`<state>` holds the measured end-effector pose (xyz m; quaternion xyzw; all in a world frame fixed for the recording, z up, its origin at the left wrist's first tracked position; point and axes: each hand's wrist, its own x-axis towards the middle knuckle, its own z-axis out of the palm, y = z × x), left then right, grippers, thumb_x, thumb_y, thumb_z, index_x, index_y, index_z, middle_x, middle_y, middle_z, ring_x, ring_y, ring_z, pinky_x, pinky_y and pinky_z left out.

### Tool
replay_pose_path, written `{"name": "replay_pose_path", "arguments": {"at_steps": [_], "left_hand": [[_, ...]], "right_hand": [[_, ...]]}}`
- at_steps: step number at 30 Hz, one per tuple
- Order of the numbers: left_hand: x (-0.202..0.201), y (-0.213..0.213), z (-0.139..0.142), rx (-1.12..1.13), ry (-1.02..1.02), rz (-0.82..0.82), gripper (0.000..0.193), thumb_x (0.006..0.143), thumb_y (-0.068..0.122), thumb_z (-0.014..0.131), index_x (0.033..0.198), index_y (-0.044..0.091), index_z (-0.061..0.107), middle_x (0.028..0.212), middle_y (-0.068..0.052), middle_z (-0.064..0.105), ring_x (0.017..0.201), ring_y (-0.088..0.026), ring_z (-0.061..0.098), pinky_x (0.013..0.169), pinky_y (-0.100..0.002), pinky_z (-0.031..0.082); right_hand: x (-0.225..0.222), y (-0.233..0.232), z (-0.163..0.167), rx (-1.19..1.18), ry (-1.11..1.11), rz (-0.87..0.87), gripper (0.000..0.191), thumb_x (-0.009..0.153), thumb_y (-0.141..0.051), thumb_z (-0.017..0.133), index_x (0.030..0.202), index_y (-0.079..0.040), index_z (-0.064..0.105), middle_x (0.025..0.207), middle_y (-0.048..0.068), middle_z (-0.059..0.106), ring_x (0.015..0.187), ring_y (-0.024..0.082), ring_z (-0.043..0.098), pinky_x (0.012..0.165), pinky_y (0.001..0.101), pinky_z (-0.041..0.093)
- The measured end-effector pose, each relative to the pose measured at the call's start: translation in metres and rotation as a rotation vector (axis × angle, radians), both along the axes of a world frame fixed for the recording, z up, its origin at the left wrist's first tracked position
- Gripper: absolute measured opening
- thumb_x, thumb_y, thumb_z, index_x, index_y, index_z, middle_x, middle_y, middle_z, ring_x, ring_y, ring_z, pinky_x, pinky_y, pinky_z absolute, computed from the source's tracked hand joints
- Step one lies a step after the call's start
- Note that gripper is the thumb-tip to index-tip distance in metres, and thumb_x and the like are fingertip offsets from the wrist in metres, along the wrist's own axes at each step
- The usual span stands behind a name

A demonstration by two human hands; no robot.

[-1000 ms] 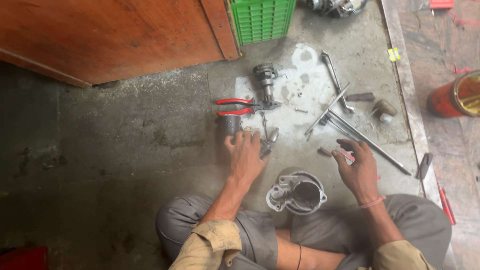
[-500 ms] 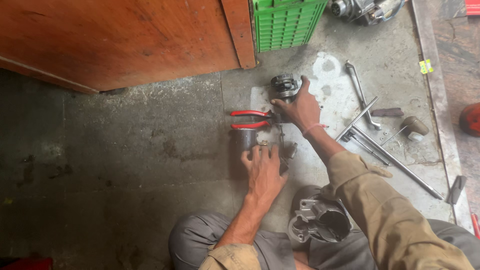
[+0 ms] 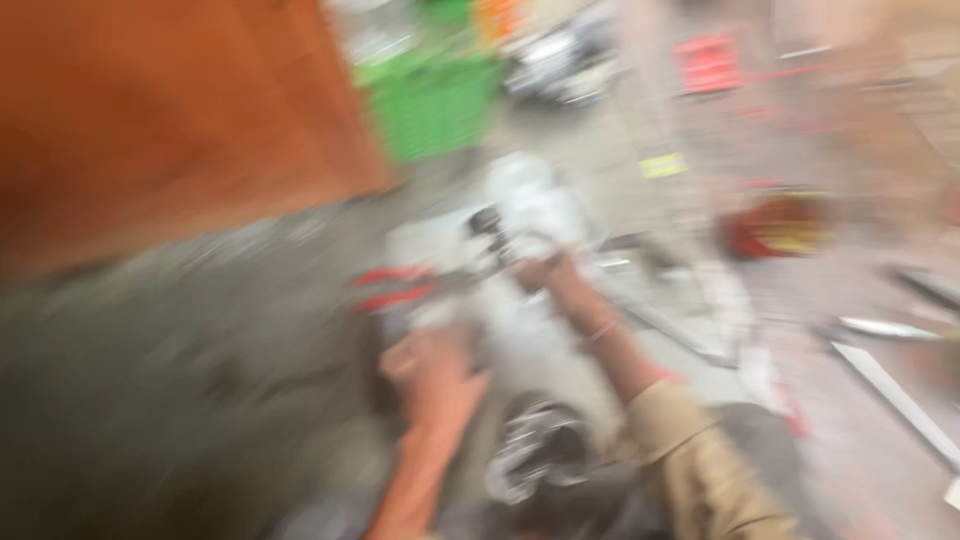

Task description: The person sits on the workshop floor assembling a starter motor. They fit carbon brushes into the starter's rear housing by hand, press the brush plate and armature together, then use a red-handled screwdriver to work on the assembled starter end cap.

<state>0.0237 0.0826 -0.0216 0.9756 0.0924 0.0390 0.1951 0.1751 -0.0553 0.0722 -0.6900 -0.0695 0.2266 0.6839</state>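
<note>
Head view, heavily motion-blurred. The left hand [image 3: 432, 365] rests low on the concrete floor [image 3: 180, 380], just beside the red-handled pliers [image 3: 395, 288]; whether its grip is spread or pressed together cannot be told. The right hand [image 3: 545, 272] reaches forward to a small dark metal part [image 3: 490, 222] on a pale patch of floor; its grip is likewise unreadable, and contact is uncertain. A round metal housing [image 3: 540, 450] lies by the person's legs. A green crate [image 3: 430, 100] stands beyond, beside an orange-brown wooden panel [image 3: 170, 110].
</note>
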Motion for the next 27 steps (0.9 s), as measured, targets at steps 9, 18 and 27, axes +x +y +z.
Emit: {"name": "replay_pose_path", "arguments": {"at_steps": [9,18,27], "left_hand": [[0.008,0.014,-0.013,0.157,-0.121,0.054,0.065,0.069,0.058,0.082,0.124,0.026,0.074,0.105,0.0,0.073,0.118,-0.02,0.06,0.113,-0.052,0.029],[0.009,0.02,-0.001,-0.533,0.157,-0.009,0.081,0.065,0.059,0.087,0.136,0.024,0.07,0.112,-0.004,0.079,0.11,-0.022,0.075,0.11,-0.05,0.052],[-0.001,0.01,0.022,-0.495,0.389,-0.669,0.118,0.054,0.034,0.093,0.158,0.028,0.038,0.148,-0.009,0.053,0.142,-0.028,0.049,0.119,-0.04,0.035]], "right_hand": [[-0.137,-0.093,0.017,0.209,-0.009,-0.166,0.108,0.074,0.002,0.087,0.164,-0.005,0.026,0.132,0.014,0.065,0.12,0.019,0.065,0.105,0.0348,0.053],[-0.209,-0.103,-0.021,0.237,-0.027,-0.282,0.113,0.067,0.006,0.093,0.163,-0.001,0.034,0.145,0.011,0.058,0.14,0.021,0.056,0.123,0.0386,0.043],[-0.217,-0.129,-0.03,0.08,-0.102,-0.377,0.108,0.063,0.004,0.093,0.156,-0.005,0.039,0.15,0.012,0.056,0.137,0.022,0.056,0.118,0.0404,0.047]]}}
